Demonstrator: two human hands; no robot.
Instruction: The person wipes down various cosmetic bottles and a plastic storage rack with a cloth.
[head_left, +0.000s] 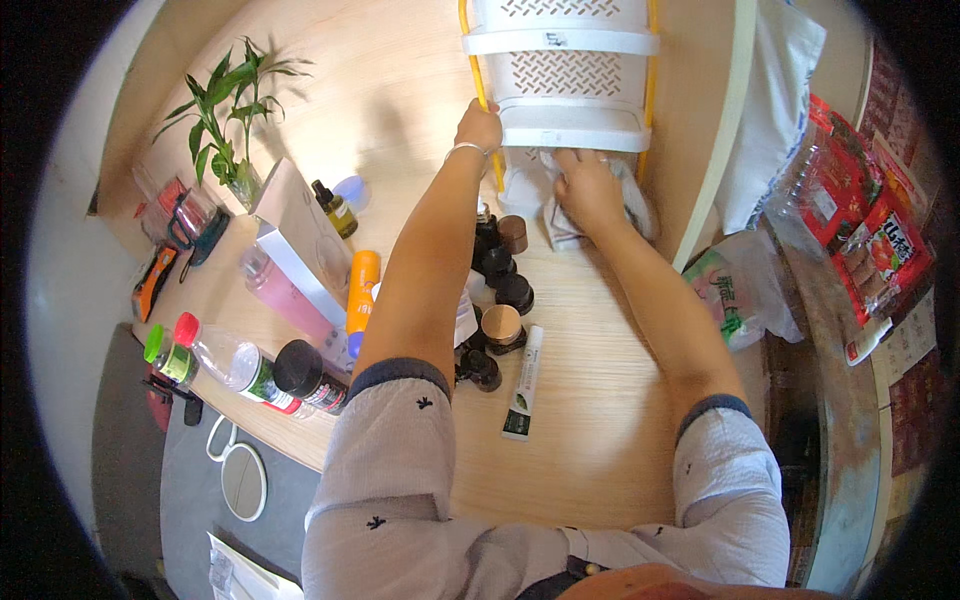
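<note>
A white plastic tiered rack (574, 139) with yellow side posts stands at the far side of the wooden desk. My left hand (478, 126) is closed around its left yellow post (478, 82). At the bottom tier, my right hand (587, 180) holds a bunched light cloth (564, 225), with the fingertips partly hidden under the tier above. Between my arms are dark jars (514, 293), a jar with a tan lid (501, 324) and a white tube (525, 382) lying on the desk.
Left of my left arm stand an orange bottle (363, 289), a white box (300, 240), a dropper bottle (335, 210), a potted plant (241, 176), and a black-lidded jar (307, 375). A wooden panel (694, 142) borders the right side, with red packets (877, 247) beyond it.
</note>
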